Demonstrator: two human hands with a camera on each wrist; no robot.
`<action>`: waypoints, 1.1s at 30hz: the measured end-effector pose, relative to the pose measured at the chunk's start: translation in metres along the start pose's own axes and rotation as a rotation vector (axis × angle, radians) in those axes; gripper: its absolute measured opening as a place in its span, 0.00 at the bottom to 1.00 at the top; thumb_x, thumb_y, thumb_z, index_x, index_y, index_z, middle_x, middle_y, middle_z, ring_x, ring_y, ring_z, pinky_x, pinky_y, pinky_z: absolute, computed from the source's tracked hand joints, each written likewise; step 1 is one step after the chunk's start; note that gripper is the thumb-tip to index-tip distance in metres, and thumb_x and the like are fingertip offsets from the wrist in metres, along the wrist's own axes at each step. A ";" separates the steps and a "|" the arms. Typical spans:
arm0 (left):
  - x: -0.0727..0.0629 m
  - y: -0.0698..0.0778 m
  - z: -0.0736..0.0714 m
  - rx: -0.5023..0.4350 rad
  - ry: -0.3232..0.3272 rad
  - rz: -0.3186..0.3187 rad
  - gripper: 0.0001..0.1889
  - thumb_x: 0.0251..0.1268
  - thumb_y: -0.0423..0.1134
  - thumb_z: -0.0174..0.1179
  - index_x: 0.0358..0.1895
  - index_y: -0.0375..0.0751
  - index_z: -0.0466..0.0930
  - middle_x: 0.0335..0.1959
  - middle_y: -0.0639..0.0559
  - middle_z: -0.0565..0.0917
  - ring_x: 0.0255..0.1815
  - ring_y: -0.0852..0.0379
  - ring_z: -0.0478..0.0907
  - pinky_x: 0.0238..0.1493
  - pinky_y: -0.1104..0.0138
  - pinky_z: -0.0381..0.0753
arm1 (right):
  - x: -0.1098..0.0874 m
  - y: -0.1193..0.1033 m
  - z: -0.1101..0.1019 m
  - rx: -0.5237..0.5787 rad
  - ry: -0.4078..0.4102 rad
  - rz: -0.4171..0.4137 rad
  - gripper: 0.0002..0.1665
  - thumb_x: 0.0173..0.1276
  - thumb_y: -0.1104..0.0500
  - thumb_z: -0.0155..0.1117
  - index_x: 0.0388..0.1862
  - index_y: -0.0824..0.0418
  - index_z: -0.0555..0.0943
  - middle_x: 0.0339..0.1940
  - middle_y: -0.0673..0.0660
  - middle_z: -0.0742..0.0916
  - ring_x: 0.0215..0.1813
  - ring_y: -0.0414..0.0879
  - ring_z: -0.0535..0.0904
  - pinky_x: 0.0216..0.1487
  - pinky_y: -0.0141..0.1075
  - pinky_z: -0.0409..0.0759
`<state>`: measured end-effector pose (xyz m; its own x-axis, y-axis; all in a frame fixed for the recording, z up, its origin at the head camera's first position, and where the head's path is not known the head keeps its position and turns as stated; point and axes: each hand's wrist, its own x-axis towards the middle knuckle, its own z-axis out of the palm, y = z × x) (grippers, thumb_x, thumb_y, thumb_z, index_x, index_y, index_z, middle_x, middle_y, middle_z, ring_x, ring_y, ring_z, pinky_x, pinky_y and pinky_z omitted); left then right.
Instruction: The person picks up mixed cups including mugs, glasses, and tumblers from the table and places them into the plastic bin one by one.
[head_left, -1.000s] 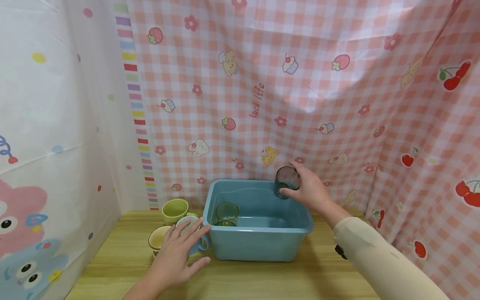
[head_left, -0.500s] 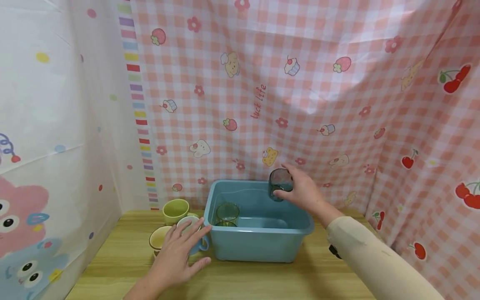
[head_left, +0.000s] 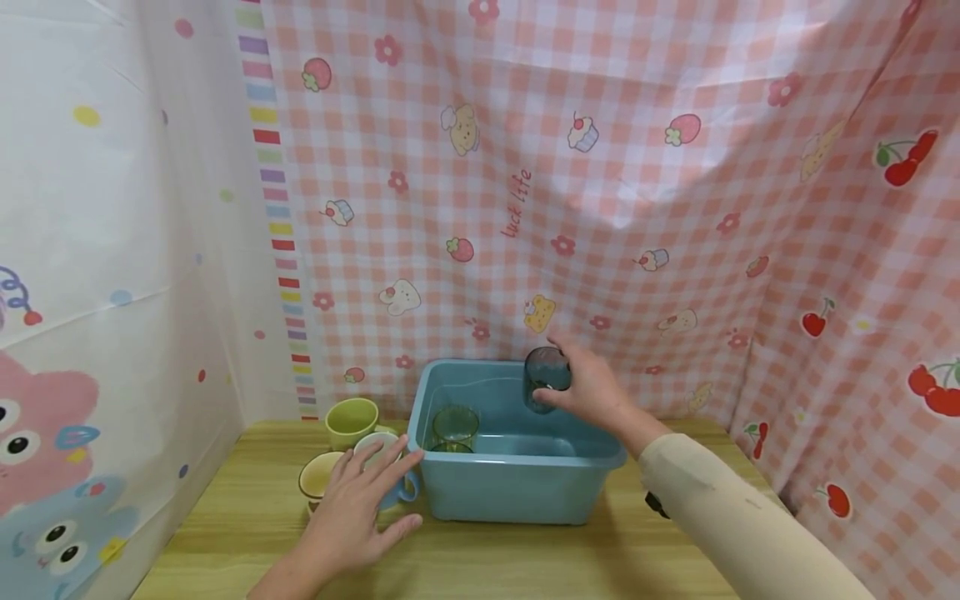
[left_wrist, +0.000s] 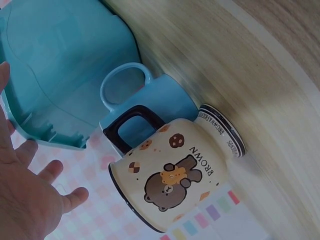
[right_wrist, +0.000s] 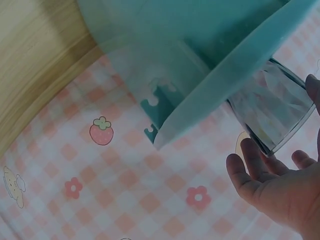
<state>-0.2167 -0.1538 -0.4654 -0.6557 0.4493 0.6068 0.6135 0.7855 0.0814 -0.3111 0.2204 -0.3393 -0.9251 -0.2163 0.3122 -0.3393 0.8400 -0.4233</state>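
Note:
My right hand [head_left: 596, 392] holds a dark clear drinking glass [head_left: 545, 379] between thumb and fingers, over the back right part of a blue plastic tub [head_left: 517, 492]. In the right wrist view the glass [right_wrist: 275, 107] shows beyond the tub's rim, fingers along its side. Inside the tub at the left stands a greenish drinking glass [head_left: 455, 425], with part of another below it. My left hand [head_left: 352, 517] is spread with straight fingers over the mugs, its fingertips right at the tub's left rim. A cream mug with a bear print [left_wrist: 170, 175] and a blue mug [left_wrist: 155, 102] are nearest to it.
A green mug [head_left: 351, 421] stands behind the other mugs, left of the tub. All rest on a wooden table [head_left: 480, 558]. A pink checked cloth [head_left: 600, 192] hangs close behind the tub, and a white patterned cloth [head_left: 187, 292] hangs on the left.
My right hand has moved left and slightly down with the dark glass, from the tub's back right further over its inside. The left hand stays in place.

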 end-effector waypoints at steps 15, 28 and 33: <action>-0.001 -0.001 0.000 0.001 -0.010 0.000 0.42 0.63 0.64 0.72 0.80 0.59 0.72 0.81 0.51 0.74 0.76 0.33 0.74 0.67 0.26 0.71 | -0.002 -0.008 0.007 -0.015 -0.103 0.067 0.57 0.64 0.38 0.80 0.86 0.49 0.63 0.80 0.61 0.78 0.76 0.64 0.77 0.69 0.71 0.75; 0.000 0.000 0.000 -0.001 -0.013 -0.006 0.42 0.63 0.64 0.72 0.80 0.60 0.71 0.82 0.51 0.73 0.76 0.33 0.73 0.68 0.26 0.70 | -0.003 -0.008 0.012 0.059 -0.207 0.006 0.57 0.66 0.42 0.80 0.87 0.55 0.62 0.76 0.66 0.80 0.74 0.63 0.79 0.70 0.60 0.81; 0.000 0.000 -0.001 0.000 -0.019 -0.010 0.42 0.64 0.64 0.71 0.81 0.62 0.70 0.82 0.51 0.73 0.77 0.33 0.73 0.68 0.26 0.70 | -0.004 -0.008 0.014 0.090 -0.259 0.004 0.56 0.66 0.43 0.80 0.86 0.54 0.62 0.78 0.67 0.78 0.76 0.64 0.77 0.70 0.60 0.81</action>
<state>-0.2165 -0.1543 -0.4650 -0.6703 0.4489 0.5909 0.6065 0.7903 0.0875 -0.3071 0.2078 -0.3497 -0.9352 -0.3433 0.0871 -0.3389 0.7960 -0.5016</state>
